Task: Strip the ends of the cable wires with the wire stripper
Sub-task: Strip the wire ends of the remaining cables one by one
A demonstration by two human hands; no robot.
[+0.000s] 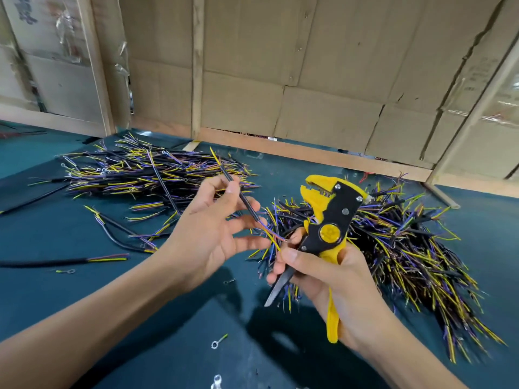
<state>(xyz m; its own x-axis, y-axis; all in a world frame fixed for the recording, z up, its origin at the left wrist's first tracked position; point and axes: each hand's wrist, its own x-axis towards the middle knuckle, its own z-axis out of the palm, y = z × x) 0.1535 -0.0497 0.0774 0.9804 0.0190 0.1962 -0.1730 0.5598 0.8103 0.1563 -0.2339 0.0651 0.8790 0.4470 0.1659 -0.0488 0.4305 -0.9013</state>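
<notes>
Right hand (323,273) gripping yellow wire stripper (327,220), head up, nothing in it | left hand (216,220) pinching black cable (241,197), coloured wires near stripper | cable piles (407,248) on worktop (84,304); judged mid-batch, this end unstripped

Both forearms run off the bottom edge of the frame. The right hand (334,279) covers much of the wire stripper (328,234) handles. A small metal ring terminal (216,380) at bottom centre is blurred and cut off. Print on the cardboard (26,9) at upper left is unreadable.
</notes>
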